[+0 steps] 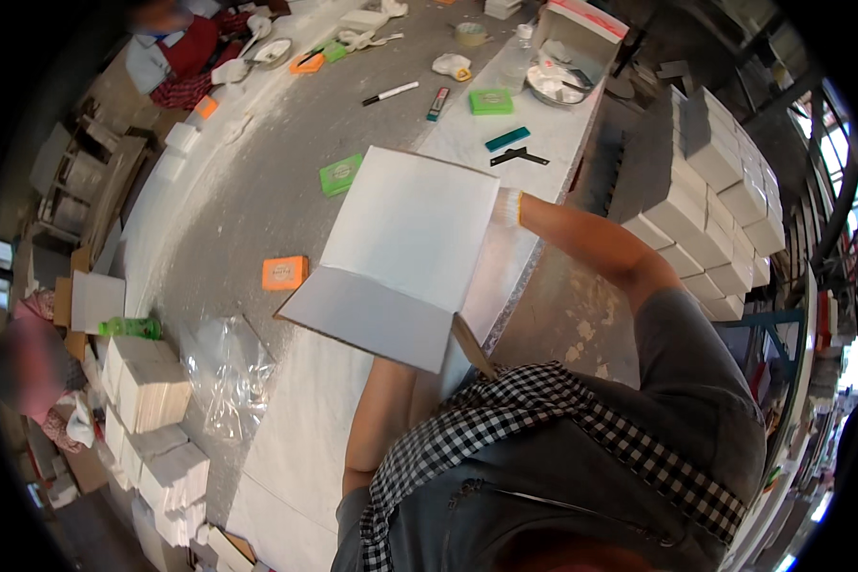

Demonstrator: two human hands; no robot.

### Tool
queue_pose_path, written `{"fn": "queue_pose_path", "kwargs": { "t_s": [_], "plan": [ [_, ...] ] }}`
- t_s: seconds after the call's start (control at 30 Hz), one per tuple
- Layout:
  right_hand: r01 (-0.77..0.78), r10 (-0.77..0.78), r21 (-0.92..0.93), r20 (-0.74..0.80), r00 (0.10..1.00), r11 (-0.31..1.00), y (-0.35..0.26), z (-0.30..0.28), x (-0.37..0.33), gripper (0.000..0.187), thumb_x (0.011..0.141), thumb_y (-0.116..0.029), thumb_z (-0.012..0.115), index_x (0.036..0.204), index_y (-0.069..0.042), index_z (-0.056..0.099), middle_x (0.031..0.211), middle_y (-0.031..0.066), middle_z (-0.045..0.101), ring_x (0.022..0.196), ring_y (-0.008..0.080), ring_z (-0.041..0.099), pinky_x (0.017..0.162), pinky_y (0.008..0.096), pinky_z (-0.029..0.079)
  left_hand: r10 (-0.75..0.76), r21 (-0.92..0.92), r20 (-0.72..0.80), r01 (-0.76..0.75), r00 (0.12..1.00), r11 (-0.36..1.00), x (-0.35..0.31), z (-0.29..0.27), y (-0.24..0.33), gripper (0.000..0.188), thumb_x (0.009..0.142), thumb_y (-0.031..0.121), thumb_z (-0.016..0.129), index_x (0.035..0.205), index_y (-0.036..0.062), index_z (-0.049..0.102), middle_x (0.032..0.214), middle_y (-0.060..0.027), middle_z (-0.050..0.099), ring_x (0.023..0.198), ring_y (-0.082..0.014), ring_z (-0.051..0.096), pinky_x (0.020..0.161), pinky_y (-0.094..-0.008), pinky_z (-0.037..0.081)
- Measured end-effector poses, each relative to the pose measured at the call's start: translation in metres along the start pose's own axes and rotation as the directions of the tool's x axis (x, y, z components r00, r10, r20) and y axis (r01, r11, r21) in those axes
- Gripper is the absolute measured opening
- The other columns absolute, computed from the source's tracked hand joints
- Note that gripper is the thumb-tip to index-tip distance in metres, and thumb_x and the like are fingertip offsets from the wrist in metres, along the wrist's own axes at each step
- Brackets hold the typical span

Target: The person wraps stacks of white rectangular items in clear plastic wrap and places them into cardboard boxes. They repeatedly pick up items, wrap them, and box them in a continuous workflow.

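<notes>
Cardboard fills the middle of the frame: a large white folded carton sheet (405, 253), its lower flap bent toward me, held above the grey table (257, 191). My right hand (507, 206), in a pale glove, grips the sheet's right edge just right of centre. My left hand is hidden behind the sheet; only the forearm shows below it, so I cannot tell whether it is clenched or released. An orange block (285, 273) lies on the table just left of the sheet, a green one (340, 174) near its upper left corner. Stacks of white boxes (710, 191) rise at the right.
</notes>
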State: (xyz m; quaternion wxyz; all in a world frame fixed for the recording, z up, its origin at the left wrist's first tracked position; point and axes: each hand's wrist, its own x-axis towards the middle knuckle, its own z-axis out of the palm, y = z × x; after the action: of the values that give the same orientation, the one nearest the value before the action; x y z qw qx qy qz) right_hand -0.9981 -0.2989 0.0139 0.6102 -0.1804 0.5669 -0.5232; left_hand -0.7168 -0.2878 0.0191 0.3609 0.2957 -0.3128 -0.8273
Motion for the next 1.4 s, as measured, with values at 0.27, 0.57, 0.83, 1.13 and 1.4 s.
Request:
{"fn": "queue_pose_path", "kwargs": {
  "t_s": [0.27,0.57,0.83,1.13,1.4],
  "plan": [
    [-0.054,0.049,0.027,0.165,0.985,0.998,0.028,0.063,-0.041,0.059,0.107,-0.047,0.053,0.147,-0.003,0.057,0.146,0.0129,0.061,0.13,0.0218,0.059,0.11,0.035,0.048,-0.035,0.019,-0.067,0.036,0.997,0.999,-0.05,-0.038,0.031,0.038,0.101,0.027,0.065,0.126,-0.0013,0.061,0.111,-0.0115,0.068,0.106,-0.0245,0.066,0.085,-0.0353,0.057],
    [-0.221,0.18,0.113,0.294,0.939,0.969,0.111,0.149,-0.053,0.053,0.109,-0.042,0.053,0.146,-0.003,0.058,0.144,0.0118,0.063,0.126,0.0191,0.06,0.109,0.0343,0.048,-0.053,0.162,-0.217,0.09,0.975,0.983,-0.134,-0.095,0.064,0.036,0.101,0.026,0.064,0.124,-0.0019,0.062,0.107,-0.0114,0.07,0.104,-0.0246,0.067,0.085,-0.0355,0.057],
    [-0.16,0.141,0.035,0.316,0.938,0.986,0.08,0.154,-0.057,0.048,0.11,-0.037,0.054,0.145,-0.003,0.059,0.142,0.0108,0.065,0.123,0.0167,0.062,0.108,0.0337,0.049,-0.12,0.668,-0.198,0.224,0.973,0.71,-0.139,-0.132,0.064,0.035,0.101,0.025,0.064,0.123,-0.0025,0.063,0.104,-0.0114,0.071,0.102,-0.0247,0.068,0.084,-0.0356,0.057],
    [0.389,-0.301,-0.481,0.252,0.92,0.786,0.037,0.062,-0.023,0.045,0.108,-0.038,0.056,0.133,-0.002,0.068,0.126,0.0109,0.072,0.114,0.0165,0.066,0.102,0.0322,0.051,-0.03,0.993,0.078,-0.08,0.996,-0.084,-0.084,0.02,0.104,0.045,0.104,0.04,0.052,0.113,-0.0006,0.069,0.103,-0.021,0.075,0.099,-0.0381,0.072,0.088,-0.0459,0.055],
    [0.338,-0.339,0.075,0.002,0.941,0.938,0.004,0.014,0.001,0.043,0.108,-0.033,0.057,0.137,-0.002,0.066,0.133,0.01,0.069,0.118,0.018,0.065,0.104,0.0333,0.05,-0.139,0.886,0.095,-0.148,0.986,-0.44,-0.09,0.062,0.139,0.056,0.099,0.057,0.056,0.104,0.0048,0.074,0.098,-0.018,0.072,0.102,-0.0363,0.069,0.101,-0.0511,0.05]
  ]
}}
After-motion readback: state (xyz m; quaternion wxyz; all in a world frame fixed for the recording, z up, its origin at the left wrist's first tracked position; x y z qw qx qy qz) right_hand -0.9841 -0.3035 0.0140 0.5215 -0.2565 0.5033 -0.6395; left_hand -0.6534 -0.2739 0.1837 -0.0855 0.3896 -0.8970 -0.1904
